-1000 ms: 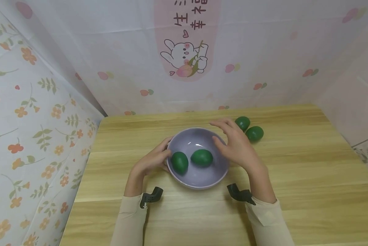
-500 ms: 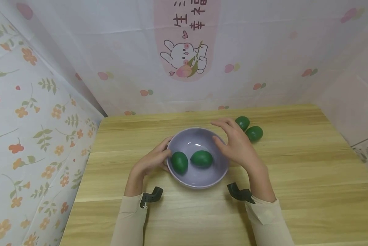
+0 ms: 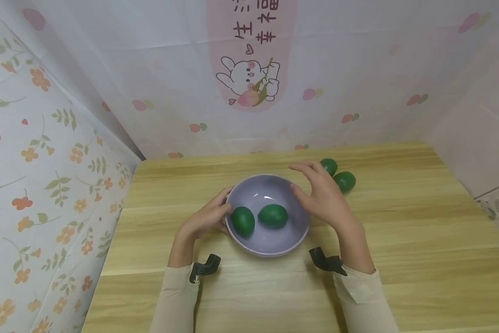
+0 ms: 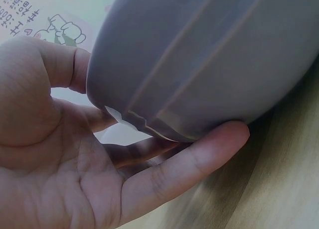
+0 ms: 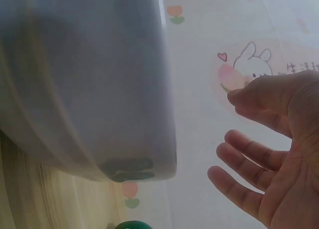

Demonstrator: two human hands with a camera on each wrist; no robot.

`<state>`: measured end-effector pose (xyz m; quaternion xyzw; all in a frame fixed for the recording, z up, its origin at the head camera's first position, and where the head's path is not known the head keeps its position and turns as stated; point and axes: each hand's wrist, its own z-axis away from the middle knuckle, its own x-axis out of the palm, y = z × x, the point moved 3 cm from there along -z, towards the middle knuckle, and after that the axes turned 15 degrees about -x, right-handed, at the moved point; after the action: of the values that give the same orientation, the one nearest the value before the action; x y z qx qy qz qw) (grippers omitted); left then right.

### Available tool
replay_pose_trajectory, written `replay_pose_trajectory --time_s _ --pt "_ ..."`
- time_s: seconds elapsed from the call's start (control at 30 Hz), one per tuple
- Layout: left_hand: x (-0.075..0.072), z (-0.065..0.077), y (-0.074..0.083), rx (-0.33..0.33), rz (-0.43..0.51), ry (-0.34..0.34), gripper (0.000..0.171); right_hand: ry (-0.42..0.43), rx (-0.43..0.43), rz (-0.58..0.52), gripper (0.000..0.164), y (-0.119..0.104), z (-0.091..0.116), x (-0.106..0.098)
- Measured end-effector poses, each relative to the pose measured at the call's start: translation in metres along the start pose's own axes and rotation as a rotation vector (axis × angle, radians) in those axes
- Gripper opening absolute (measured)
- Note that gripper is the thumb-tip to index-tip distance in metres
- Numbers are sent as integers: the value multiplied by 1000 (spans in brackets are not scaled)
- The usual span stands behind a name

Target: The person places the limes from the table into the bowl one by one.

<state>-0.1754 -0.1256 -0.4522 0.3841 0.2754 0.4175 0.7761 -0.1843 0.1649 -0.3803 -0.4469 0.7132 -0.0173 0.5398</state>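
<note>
A lilac bowl [image 3: 270,243] holds two dark green, egg-shaped things that look like limes: one lime [image 3: 243,221] by the left wall, another lime [image 3: 273,216] near the middle. My left hand [image 3: 208,215] grips the bowl's left side, thumb at the rim. In the left wrist view, fingers [image 4: 199,157] of that hand lie against the bowl's lower outside. My right hand [image 3: 324,196] hovers by the right rim with fingers spread and slightly bent, holding nothing. The right wrist view shows a gap between this hand [image 5: 279,154] and the bowl [image 5: 99,79].
Behind my right hand, two more green limes lie on the wooden table [image 3: 399,222], a far one [image 3: 329,166] partly hidden and a nearer one [image 3: 345,181]. A printed cloth [image 3: 170,92] hangs along the back edge, and a floral cloth [image 3: 58,194] hangs at the left.
My right hand has shifted very slightly to the right, away from the bowl. The left hand, the bowl and the limes look the same.
</note>
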Motion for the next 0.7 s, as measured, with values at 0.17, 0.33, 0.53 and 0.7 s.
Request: replay_pose_trajectory --time_s 0.17,0.33,0.53,0.7 --pt "1 0 0 -3 5 0 76 1 15 -3 50 2 2 -1" --pt "0 0 0 0 4 -2 76 -6 30 -9 50 2 1 -2" --pt "-1 -1 -1 -1 3 1 76 -2 42 -2 50 5 2 -3" --pt "-1 -1 -2 -1 5 -9 76 25 41 22 51 10 5 -5"
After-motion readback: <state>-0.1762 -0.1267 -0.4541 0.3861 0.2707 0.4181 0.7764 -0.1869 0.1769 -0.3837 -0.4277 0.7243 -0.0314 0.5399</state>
